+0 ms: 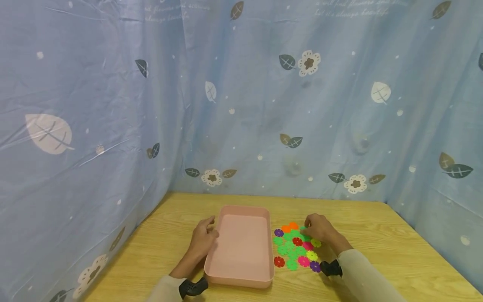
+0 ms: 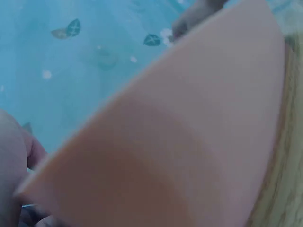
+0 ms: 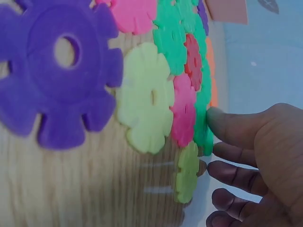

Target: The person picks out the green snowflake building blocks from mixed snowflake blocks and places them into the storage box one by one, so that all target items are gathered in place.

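A shallow pink rectangular tray [image 1: 240, 247] stands on the wooden table. At its left side is my left hand [image 1: 202, 240], its fingers loosely bent by the rim and nothing seen in its grasp. In the left wrist view, the tray's wall [image 2: 203, 109] hides most of that hand. To the right of the tray lie several flat, notched plastic snowflake discs, among them green discs [image 1: 292, 253]. My right hand [image 1: 320, 228] is at their far right edge. In the right wrist view, its thumb [image 3: 232, 125] meets a green disc [image 3: 203, 127], with the other fingers spread below.
Purple [image 1: 315, 266], yellow [image 1: 312, 255], red [image 1: 279, 261], pink [image 1: 303, 261] and orange [image 1: 293, 226] discs lie among the green ones. A blue curtain [image 1: 256, 117] printed with leaves and flowers hangs behind and beside the table [image 1: 151, 256]. Black straps circle both wrists.
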`<state>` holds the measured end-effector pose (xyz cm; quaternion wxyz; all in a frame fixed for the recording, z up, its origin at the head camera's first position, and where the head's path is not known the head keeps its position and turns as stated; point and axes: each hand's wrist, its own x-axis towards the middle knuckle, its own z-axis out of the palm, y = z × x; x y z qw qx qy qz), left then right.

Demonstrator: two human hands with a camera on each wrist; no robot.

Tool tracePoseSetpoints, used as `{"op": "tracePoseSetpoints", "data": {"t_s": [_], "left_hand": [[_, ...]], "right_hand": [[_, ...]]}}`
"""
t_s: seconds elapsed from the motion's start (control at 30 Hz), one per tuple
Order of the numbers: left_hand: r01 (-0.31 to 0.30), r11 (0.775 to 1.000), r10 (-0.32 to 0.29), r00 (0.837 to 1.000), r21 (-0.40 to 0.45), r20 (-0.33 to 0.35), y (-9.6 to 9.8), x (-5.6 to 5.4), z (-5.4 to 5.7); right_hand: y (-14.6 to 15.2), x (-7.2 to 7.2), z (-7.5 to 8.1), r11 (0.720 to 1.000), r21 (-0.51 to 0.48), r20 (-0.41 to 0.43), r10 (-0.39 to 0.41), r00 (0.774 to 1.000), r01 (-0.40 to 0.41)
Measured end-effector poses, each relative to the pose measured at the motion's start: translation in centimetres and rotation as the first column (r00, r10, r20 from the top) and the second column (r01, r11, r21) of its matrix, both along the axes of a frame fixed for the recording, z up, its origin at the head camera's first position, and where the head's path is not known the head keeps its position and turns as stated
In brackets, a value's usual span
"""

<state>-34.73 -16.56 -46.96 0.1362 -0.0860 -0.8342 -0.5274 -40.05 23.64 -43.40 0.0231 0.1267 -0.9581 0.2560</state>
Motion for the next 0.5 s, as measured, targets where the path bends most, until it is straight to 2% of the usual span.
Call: {"op": "tracePoseSetpoints", "data": {"t_s": [0.2,0.5], "left_hand": [[-0.009,0.999,0.008,0.999,0.031,0.046,0.0,0.1,-0.4],[0.003,0.998,-0.005,0.999,0.055,0.034,-0.4,0.1,-0.8]], "right_hand": [[-0.3,-0.1,-0.5,0.999,-0.034,0.023,-0.018,1.0,0.018],[-1.3,-0.4,0.0,0.998,-0.059,0.015,-0.021,1.0,0.022]]}}
